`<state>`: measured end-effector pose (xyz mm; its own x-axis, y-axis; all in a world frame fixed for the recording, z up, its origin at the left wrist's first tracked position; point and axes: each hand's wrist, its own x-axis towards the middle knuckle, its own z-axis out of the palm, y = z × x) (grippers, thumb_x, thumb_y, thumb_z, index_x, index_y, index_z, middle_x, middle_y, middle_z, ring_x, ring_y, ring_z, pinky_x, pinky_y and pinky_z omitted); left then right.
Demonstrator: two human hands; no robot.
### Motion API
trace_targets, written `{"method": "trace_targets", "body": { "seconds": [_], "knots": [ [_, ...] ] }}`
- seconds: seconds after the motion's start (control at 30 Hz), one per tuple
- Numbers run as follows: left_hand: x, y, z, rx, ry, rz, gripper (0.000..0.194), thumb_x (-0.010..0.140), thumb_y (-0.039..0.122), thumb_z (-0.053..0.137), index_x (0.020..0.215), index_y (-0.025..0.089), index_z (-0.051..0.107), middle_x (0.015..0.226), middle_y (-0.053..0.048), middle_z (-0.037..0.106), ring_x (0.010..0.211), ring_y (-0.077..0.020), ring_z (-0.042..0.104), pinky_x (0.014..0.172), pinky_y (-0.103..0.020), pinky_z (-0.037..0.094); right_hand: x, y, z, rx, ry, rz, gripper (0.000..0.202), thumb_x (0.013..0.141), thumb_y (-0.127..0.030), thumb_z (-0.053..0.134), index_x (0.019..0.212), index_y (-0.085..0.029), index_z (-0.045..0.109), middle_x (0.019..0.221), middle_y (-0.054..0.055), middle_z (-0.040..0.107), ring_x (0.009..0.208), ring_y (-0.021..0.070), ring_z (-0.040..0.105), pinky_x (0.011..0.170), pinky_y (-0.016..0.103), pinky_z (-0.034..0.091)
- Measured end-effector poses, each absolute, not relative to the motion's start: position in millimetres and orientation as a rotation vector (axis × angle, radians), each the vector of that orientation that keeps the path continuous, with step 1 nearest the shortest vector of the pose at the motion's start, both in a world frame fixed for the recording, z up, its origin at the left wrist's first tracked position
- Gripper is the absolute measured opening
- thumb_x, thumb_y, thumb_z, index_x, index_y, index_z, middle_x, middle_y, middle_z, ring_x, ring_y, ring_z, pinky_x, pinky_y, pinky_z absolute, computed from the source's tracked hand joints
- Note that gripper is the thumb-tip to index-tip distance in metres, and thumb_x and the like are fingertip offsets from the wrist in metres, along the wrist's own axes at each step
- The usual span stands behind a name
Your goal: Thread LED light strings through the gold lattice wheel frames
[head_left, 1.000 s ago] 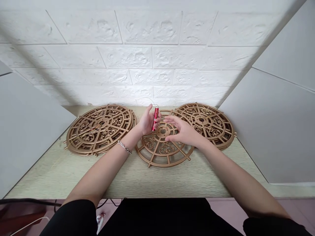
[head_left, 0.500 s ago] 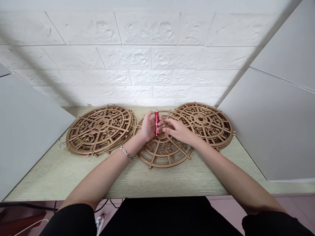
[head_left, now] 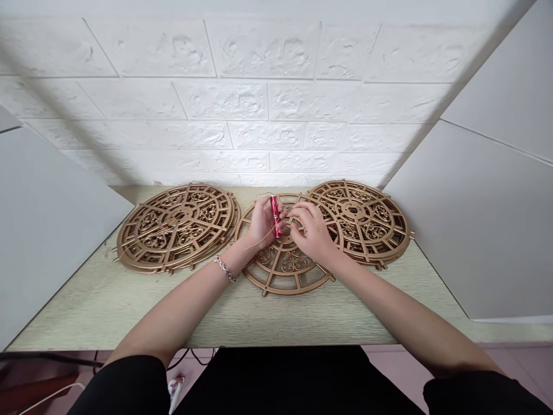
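Observation:
A slim red cylinder with a silver band round its middle stands nearly upright in my left hand, fingers closed about it. A thin yellow wire runs from the cylinder across my left palm toward the wrist. From the cylinder's top a fine dark strand sticks out to the left. Just right of the cylinder, my right hand has its fingers bent in toward the thumb; what they pinch, if anything, is too small to make out. Below both hands lies a round bronze lattice panel with scroll patterns.
Stacks of similar round panels lie on the left and on the right of the pale green table. Small thin pieces rest on the left stack. A white brick-pattern wall stands behind, grey panels at both sides.
The yellow wire has swung from stretching out left to curving down across my left palm. My right hand has curled its fingers more, and the red cylinder has tilted slightly.

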<state>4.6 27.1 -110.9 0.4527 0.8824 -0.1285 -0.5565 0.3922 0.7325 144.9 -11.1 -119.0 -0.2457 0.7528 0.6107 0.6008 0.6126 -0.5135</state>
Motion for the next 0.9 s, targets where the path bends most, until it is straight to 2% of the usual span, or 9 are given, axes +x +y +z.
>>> {"method": "trace_targets", "body": {
  "seconds": [0.13,0.33,0.47,0.6,0.73,0.8,0.9],
  "knots": [
    [6,27,-112,0.688,0.576,0.995,0.041,0.083,0.051,0.032,0.064,0.017,0.044,0.054,0.002,0.044,0.034,-0.0057,0.037,0.034,-0.018,0.031,143,-12,-118,-1.197,-1.949,0.400,0.007,0.076,-0.026,0.059,0.078,-0.020,0.061,0.085,0.005,0.056,0.083,0.0201,0.053,0.079,0.036,0.043],
    [10,24,-108,0.779,0.639,1.037,0.039,0.084,0.046,0.032,0.073,0.015,0.052,0.071,-0.002,0.056,0.033,-0.0039,0.036,0.033,-0.019,0.029,147,-5,-113,-1.270,-1.782,0.858,0.011,0.074,-0.026,0.059,0.067,-0.019,0.063,0.067,0.000,0.057,0.061,0.0129,0.050,0.061,0.028,0.041],
    [13,23,-107,0.810,0.719,1.026,0.037,0.088,0.039,0.025,0.087,0.016,0.053,0.075,-0.002,0.059,0.031,-0.0034,0.031,0.031,-0.018,0.027,153,-2,-112,-1.165,-1.434,1.239,0.022,0.071,-0.040,0.063,0.070,-0.018,0.060,0.063,-0.002,0.058,0.053,0.0102,0.047,0.051,0.024,0.038],
    [14,22,-110,0.841,0.758,1.009,0.028,0.090,0.035,0.031,0.094,0.017,0.053,0.073,0.000,0.059,0.030,-0.0030,0.030,0.031,-0.017,0.026,154,0,-110,-0.989,-1.078,1.374,0.032,0.060,-0.046,0.072,0.073,-0.019,0.060,0.082,0.001,0.065,0.069,0.0112,0.056,0.062,0.024,0.046],
    [12,24,-113,0.847,0.721,0.977,0.022,0.089,0.032,0.039,0.095,0.017,0.053,0.072,0.001,0.057,0.031,-0.0025,0.033,0.031,-0.017,0.028,155,1,-108,-0.817,-0.875,1.417,0.034,0.056,-0.044,0.078,0.073,-0.022,0.059,0.083,0.000,0.067,0.084,0.0134,0.061,0.080,0.027,0.049],
    [11,26,-114,0.859,0.693,0.957,0.021,0.089,0.031,0.040,0.095,0.016,0.053,0.070,0.001,0.056,0.033,-0.0041,0.037,0.033,-0.018,0.032,156,1,-107,-0.760,-0.871,1.462,0.032,0.058,-0.044,0.077,0.075,-0.022,0.060,0.081,0.000,0.067,0.083,0.0140,0.062,0.084,0.030,0.049],
    [10,28,-116,0.882,0.655,0.940,0.019,0.089,0.030,0.041,0.096,0.017,0.053,0.065,0.001,0.054,0.038,-0.0074,0.045,0.037,-0.020,0.039,157,2,-108,-0.722,-0.910,1.495,0.028,0.063,-0.043,0.075,0.078,-0.022,0.063,0.089,0.000,0.068,0.074,0.0122,0.063,0.081,0.030,0.051]
  ]
}}
